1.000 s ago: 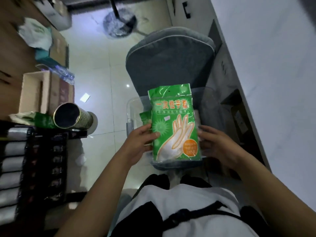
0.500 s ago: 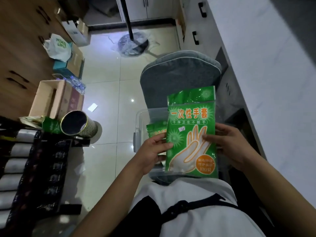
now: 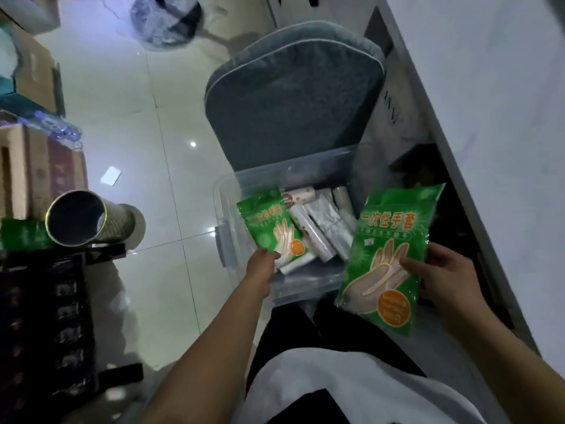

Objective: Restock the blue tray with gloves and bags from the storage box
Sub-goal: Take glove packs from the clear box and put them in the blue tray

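Note:
A clear plastic storage box (image 3: 224, 206) stands on the floor in front of me. Inside lie several rolls of bags (image 3: 318, 231) and a green glove pack (image 3: 269, 228). My left hand (image 3: 263, 264) reaches into the box and pinches the lower edge of that pack. My right hand (image 3: 443, 276) holds a second, larger green glove pack (image 3: 394, 240) upright over the box's right side. No blue tray is in view.
A grey cushioned seat (image 3: 293, 96) stands behind the box. A white counter (image 3: 489, 117) runs along the right. On the left are a dark rack (image 3: 42, 316), a metal cylinder (image 3: 88, 221) and cardboard boxes (image 3: 36, 169). White tiled floor lies between.
My left hand let go of the pack that both hands held and reached into the box to a second pack. The right hand moved the first pack to the right.

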